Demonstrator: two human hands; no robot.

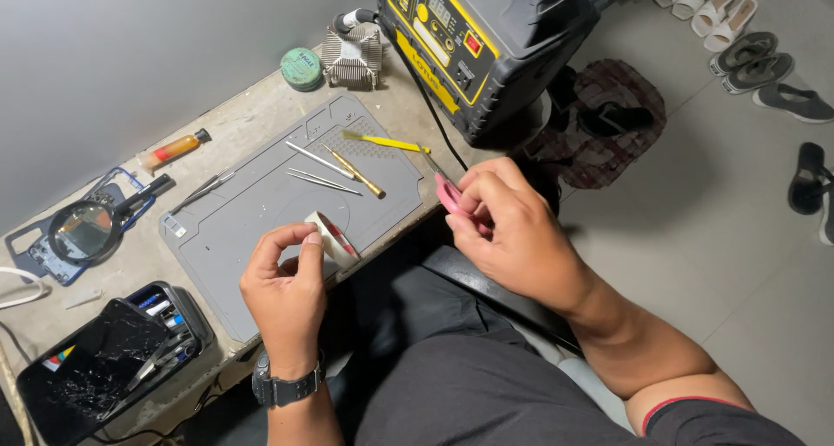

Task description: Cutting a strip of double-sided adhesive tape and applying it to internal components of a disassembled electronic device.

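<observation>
My left hand pinches a small white roll of tape between thumb and fingers, over the near edge of the grey work mat. My right hand grips pink-handled scissors, whose blades point up and left towards the mat's corner. A watch sits on my left wrist. On the mat lie metal tweezers, a brass-coloured tool and a yellow brush.
A cracked phone rests on a box of small tools at the near left. A magnifier, a small amber bottle, a green tin, a metal heat sink and a black-and-yellow machine surround the mat. Sandals lie on the floor.
</observation>
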